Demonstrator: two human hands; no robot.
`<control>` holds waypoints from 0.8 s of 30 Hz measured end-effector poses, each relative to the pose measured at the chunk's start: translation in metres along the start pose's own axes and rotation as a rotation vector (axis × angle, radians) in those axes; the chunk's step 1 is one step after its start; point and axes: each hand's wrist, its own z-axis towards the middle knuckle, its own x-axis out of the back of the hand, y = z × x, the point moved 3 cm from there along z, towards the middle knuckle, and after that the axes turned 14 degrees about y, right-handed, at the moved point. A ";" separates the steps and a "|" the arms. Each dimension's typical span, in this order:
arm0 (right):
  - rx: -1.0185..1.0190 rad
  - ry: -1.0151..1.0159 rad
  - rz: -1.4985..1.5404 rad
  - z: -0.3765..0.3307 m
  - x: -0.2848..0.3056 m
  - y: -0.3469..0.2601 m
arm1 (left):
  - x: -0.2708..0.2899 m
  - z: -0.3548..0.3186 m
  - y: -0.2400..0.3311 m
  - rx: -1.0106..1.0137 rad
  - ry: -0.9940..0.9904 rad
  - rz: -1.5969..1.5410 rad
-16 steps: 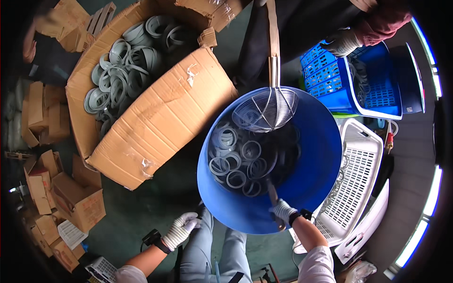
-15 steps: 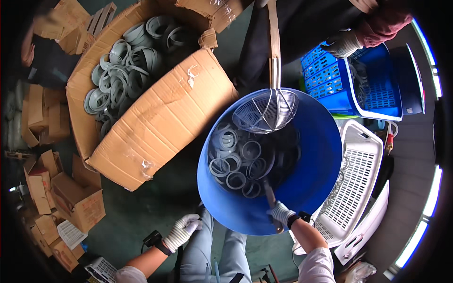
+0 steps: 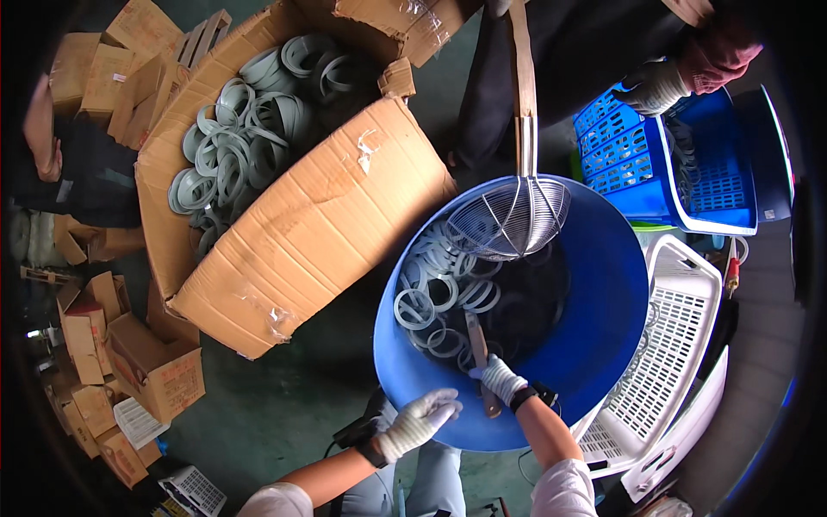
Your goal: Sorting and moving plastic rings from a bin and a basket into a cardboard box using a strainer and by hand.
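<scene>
The work looks partway through. A large batch of grey rings (image 3: 416,308) lies in the round blue tub (image 3: 607,319), ahead of both hands, and the strainer is among them, so this batch appears unfinished. Farther off, ahead and to the left of the left hand, the cardboard box (image 3: 319,215) holds a deep heap of similar grey bands (image 3: 233,159), so plenty seems left there. A few rings show along the near side of the white basket (image 3: 650,392), to the right of the right hand, perhaps a portion already done.

The right hand (image 3: 500,381) has its fingers wrapped round a wooden handle (image 3: 477,340) that slants into the tub; its far end is lost among the rings. The left hand (image 3: 420,422) grips nothing, its fingers together and slightly bent by the tub's near rim; contact with it is unclear.

The rings are thin, smooth, round hoops with a dull sheen, possibly rubber or plastic. The tub looks smooth-walled, the box creased and corrugated, the basket slotted plastic. Well ahead of the right hand, a wire strainer (image 3: 508,220) shows a rounded metal mesh bowl. Both gloves are ribbed, pale knit.
</scene>
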 end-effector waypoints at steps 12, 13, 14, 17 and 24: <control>-0.024 -0.110 0.141 -0.046 0.018 -0.002 | -0.050 0.102 -0.093 0.149 0.486 -0.115; -0.021 -0.139 0.167 -0.056 0.020 0.001 | -0.052 0.103 -0.098 0.163 0.521 -0.186; -0.017 -0.170 0.193 -0.065 0.021 0.004 | -0.054 0.105 -0.101 0.159 0.517 -0.186; -0.040 -0.181 0.200 -0.093 0.026 0.009 | -0.054 0.112 -0.115 0.167 0.447 -0.197; -0.005 -0.228 0.138 -0.137 0.049 0.027 | -0.077 0.087 -0.143 0.496 0.372 -0.335</control>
